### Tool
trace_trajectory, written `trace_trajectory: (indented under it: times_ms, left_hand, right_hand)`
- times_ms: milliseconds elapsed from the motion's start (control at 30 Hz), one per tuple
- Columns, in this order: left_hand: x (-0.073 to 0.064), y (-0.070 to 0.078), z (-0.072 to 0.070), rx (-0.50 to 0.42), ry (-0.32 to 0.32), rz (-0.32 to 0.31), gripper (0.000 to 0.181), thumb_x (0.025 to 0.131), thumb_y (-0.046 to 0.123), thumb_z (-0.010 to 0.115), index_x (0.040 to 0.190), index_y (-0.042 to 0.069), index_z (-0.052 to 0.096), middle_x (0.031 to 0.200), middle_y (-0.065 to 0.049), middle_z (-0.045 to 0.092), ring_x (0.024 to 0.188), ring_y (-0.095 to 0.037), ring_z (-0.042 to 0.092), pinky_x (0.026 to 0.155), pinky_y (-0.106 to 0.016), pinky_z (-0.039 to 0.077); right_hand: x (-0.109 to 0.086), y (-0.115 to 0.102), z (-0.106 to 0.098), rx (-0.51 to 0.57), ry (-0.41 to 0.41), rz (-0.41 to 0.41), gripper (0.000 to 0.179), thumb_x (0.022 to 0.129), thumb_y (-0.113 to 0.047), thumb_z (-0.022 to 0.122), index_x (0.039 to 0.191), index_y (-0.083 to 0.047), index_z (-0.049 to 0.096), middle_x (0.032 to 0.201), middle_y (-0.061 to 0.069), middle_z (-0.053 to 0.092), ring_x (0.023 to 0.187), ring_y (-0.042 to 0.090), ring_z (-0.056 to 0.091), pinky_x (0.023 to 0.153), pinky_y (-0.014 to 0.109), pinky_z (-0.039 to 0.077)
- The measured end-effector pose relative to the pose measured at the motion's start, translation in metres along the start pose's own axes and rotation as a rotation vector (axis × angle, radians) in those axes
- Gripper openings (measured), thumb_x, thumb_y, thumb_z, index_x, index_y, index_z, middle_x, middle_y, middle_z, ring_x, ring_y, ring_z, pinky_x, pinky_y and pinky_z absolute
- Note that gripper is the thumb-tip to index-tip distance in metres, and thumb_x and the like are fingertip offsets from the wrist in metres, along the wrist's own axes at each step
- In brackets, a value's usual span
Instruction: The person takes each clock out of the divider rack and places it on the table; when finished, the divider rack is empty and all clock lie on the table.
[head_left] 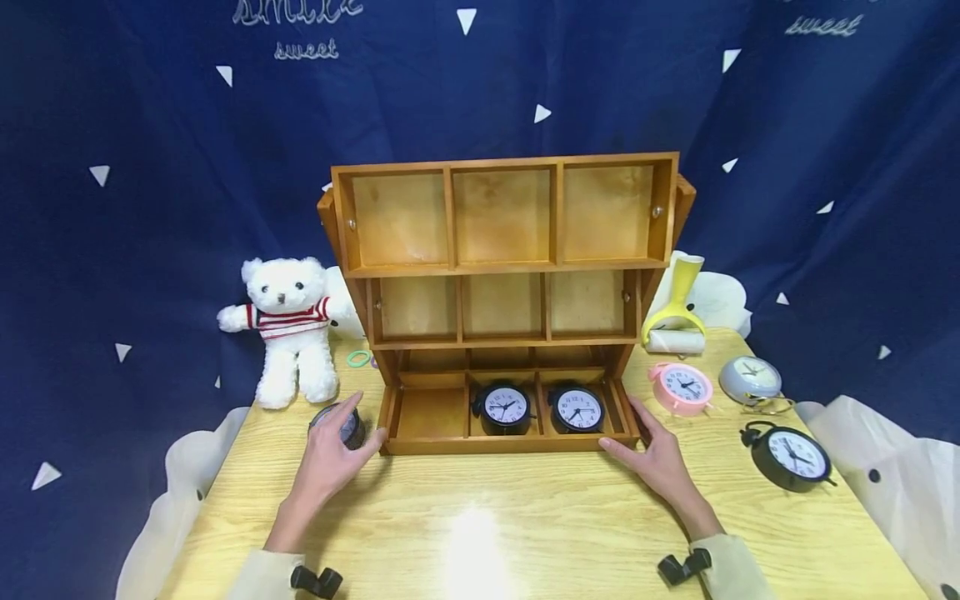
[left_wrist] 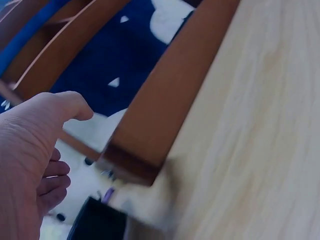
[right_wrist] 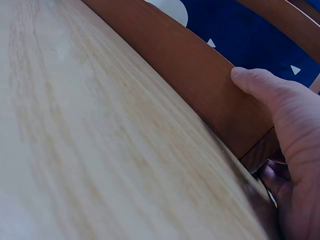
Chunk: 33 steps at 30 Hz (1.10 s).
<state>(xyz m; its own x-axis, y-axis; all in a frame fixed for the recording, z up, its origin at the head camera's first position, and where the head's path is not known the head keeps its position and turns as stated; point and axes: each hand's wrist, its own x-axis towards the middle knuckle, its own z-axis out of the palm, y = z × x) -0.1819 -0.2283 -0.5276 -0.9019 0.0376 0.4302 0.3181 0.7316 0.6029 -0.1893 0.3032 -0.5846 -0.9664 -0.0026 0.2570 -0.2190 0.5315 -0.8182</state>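
Note:
A tiered wooden storage box [head_left: 506, 271] stands fanned out on the table, each tier split into three compartments. Two black alarm clocks sit in the lowest tier, one [head_left: 505, 408] in the middle compartment and the other [head_left: 577, 410] in the right one. My right hand [head_left: 660, 458] grips the box's front right corner, thumb on the front board [right_wrist: 200, 85] and fingers round the side. Just off the front left corner is my left hand [head_left: 330, 454], thumb and fingers spread, holding nothing. Behind it, partly hidden, a black clock [head_left: 349, 428] rests on the table.
At the right are a pink alarm clock [head_left: 682, 388], a silver-grey clock [head_left: 750, 379], a black alarm clock [head_left: 791, 457] and a yellow-handled lint roller [head_left: 675, 340]. A white teddy bear [head_left: 288, 333] and a green ring [head_left: 358, 358] are at the left. A blue curtain [head_left: 480, 83] hangs behind.

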Motion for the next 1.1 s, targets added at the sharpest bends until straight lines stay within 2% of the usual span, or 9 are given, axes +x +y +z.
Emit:
trace_trajectory:
  times_ms: [100, 200, 300, 533, 833, 1100]
  left_hand:
    - [0.0, 0.008, 0.01, -0.002, -0.06, 0.021, 0.076, 0.087, 0.032, 0.085, 0.148, -0.003, 0.055, 0.147, -0.024, 0.059, 0.136, -0.046, 0.054, 0.113, -0.059, 0.044]
    - [0.004, 0.019, 0.021, -0.028, -0.08, 0.048, 0.077, 0.087, 0.032, 0.085, 0.149, -0.001, 0.054, 0.149, -0.021, 0.057, 0.138, -0.042, 0.054, 0.114, -0.057, 0.045]
    - [0.012, 0.033, 0.032, -0.052, -0.105, 0.087, 0.077, 0.086, 0.032, 0.085, 0.15, 0.001, 0.055, 0.15, -0.02, 0.057, 0.137, -0.04, 0.055, 0.115, -0.054, 0.045]
    - [0.033, 0.06, 0.059, -0.068, -0.213, 0.154, 0.078, 0.088, 0.039, 0.082, 0.151, 0.002, 0.054, 0.152, -0.017, 0.056, 0.14, -0.035, 0.054, 0.116, -0.049, 0.045]
    - [0.04, 0.07, 0.077, -0.027, -0.274, 0.15, 0.079, 0.087, 0.042, 0.083, 0.15, 0.005, 0.055, 0.15, -0.015, 0.058, 0.139, -0.031, 0.055, 0.115, -0.048, 0.047]
    - [0.046, 0.08, 0.091, -0.045, -0.311, 0.151, 0.077, 0.088, 0.042, 0.084, 0.15, 0.006, 0.056, 0.149, -0.012, 0.059, 0.137, -0.031, 0.057, 0.112, -0.049, 0.05]
  right_hand:
    - [0.001, -0.002, 0.0, 0.001, -0.001, -0.001, 0.095, 0.084, -0.026, 0.091, 0.16, -0.005, 0.039, 0.157, 0.024, 0.048, 0.139, 0.038, 0.049, 0.099, -0.001, 0.032]
    - [0.001, -0.002, -0.001, 0.002, -0.008, -0.001, 0.095, 0.084, -0.026, 0.09, 0.16, -0.005, 0.039, 0.157, 0.024, 0.047, 0.14, 0.039, 0.049, 0.1, -0.001, 0.032]
    - [0.002, -0.001, -0.003, 0.009, -0.006, 0.003, 0.094, 0.085, -0.025, 0.09, 0.16, -0.004, 0.038, 0.158, 0.026, 0.045, 0.14, 0.04, 0.048, 0.1, -0.001, 0.033]
    - [0.002, 0.003, -0.004, 0.043, -0.008, 0.012, 0.094, 0.086, -0.023, 0.089, 0.161, -0.003, 0.036, 0.159, 0.028, 0.042, 0.14, 0.041, 0.049, 0.099, 0.0, 0.035]
    - [0.001, 0.005, 0.0, 0.066, -0.008, -0.019, 0.092, 0.086, -0.021, 0.089, 0.161, -0.006, 0.038, 0.156, 0.026, 0.047, 0.138, 0.041, 0.05, 0.1, 0.002, 0.039]
    - [0.001, 0.004, 0.001, 0.079, -0.01, -0.013, 0.092, 0.086, -0.02, 0.089, 0.161, -0.005, 0.038, 0.156, 0.026, 0.047, 0.138, 0.041, 0.05, 0.1, 0.002, 0.039]
